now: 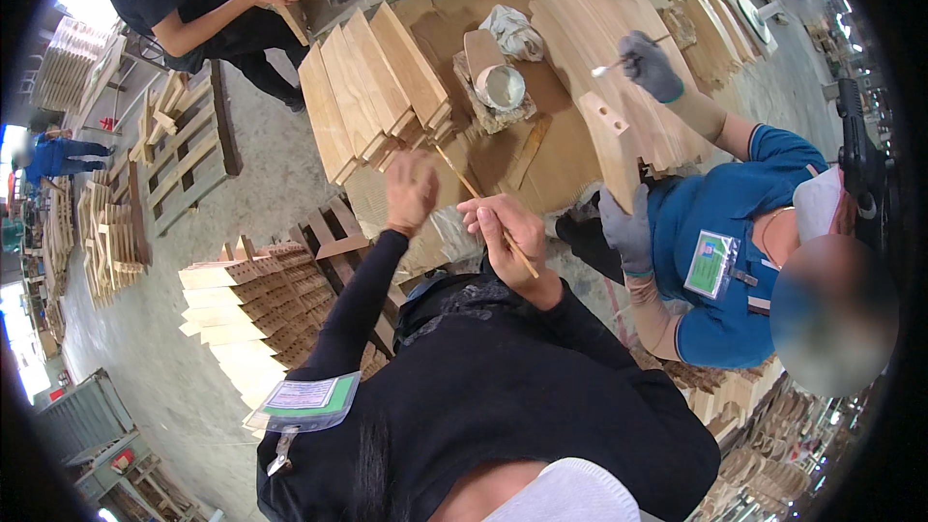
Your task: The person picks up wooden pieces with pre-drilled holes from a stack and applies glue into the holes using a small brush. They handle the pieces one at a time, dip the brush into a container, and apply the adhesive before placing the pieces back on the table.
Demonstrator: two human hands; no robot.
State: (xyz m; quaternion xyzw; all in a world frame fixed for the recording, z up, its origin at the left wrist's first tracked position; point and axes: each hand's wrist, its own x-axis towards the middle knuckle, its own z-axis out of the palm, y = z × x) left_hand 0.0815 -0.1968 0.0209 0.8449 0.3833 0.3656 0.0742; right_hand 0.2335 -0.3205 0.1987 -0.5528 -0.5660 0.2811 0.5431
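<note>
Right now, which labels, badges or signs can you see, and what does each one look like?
Badge: on the wearer's black sleeve, lower left; rectangular clear holder, white and green card.
Second badge: on the co-worker's blue shirt, right; rectangular clear holder, green and white card.
No signs or screens are clearly visible.

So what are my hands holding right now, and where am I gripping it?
Right hand pinches a thin wooden stick near its lower end. Left hand is open above the stacked boards, holding nothing.
</note>
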